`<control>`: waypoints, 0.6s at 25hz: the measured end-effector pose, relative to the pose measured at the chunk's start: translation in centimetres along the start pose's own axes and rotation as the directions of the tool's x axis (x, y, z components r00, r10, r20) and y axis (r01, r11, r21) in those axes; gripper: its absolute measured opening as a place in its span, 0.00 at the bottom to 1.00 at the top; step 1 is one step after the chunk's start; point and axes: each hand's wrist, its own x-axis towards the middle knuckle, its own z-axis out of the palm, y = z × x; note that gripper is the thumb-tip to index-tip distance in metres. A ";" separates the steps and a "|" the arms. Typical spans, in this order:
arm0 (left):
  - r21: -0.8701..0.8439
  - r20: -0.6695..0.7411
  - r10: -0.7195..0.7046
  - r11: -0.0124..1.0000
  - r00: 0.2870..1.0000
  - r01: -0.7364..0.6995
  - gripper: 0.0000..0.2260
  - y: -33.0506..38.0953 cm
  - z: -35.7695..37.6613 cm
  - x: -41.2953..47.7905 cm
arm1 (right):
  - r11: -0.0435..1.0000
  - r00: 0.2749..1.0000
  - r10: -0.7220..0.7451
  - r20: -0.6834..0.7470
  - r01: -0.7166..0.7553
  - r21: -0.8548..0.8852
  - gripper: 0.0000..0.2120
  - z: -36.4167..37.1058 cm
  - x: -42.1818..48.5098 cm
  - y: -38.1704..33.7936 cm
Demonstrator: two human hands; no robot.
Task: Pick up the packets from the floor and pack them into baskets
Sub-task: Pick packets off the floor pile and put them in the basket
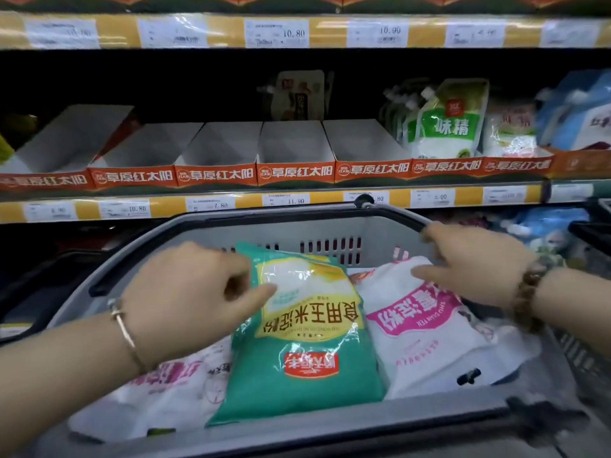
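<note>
As you lean over the grey basket (330, 428): both your hands are inside its rim, above the packets.
Left hand (195, 289): your fingers curl behind the far edge of the green packet (307, 342) and your thumb presses on its clear window, so you pinch it.
Green packet: in the middle of the basket, far end raised in your grip, near end down by the near wall.
Right hand (472, 262): your thumb lies on the far end of the pink-banded packet (429, 332). Your fingers reach past its edge towards the dark handle (198, 238), and whether they clamp on anything cannot be told.
Pink-banded packet: lying just right of the green one, touching it.
Left white packet (172, 391): partly under the green packet and your left forearm.
Shelf: beyond the basket, orange-fronted card trays (294, 143) in a row, spouted pouches (446, 123) to the far right.
</note>
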 end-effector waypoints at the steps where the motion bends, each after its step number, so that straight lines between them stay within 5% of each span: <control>1: -0.069 -0.016 0.085 0.994 0.996 -0.086 0.28 0.7 -0.4 0.4 | 0.996 0.997 -0.080 0.021 0.079 0.052 0.29 -0.2 0.1 -0.6; 4: -0.158 0.217 0.243 0.964 0.945 -0.212 0.40 3.1 1.7 1.7 | 0.957 0.917 -0.283 0.281 0.290 0.017 0.41 2.4 1.1 -2.4; 8: -0.003 0.349 0.265 0.960 0.899 -0.282 0.45 3.7 5.0 1.6 | 0.969 0.717 -0.248 0.651 0.180 0.171 0.69 4.7 -0.3 -1.2; 10: 0.019 0.381 0.266 0.955 0.885 -0.295 0.47 3.7 5.4 1.1 | 0.973 0.644 -0.222 0.732 0.197 0.122 0.69 4.8 -1.3 -1.0; 15: 0.007 0.374 0.263 0.958 0.890 -0.286 0.45 5.5 6.3 2.0 | 0.963 0.745 -0.161 0.648 0.262 -0.062 0.63 6.2 -0.6 -1.8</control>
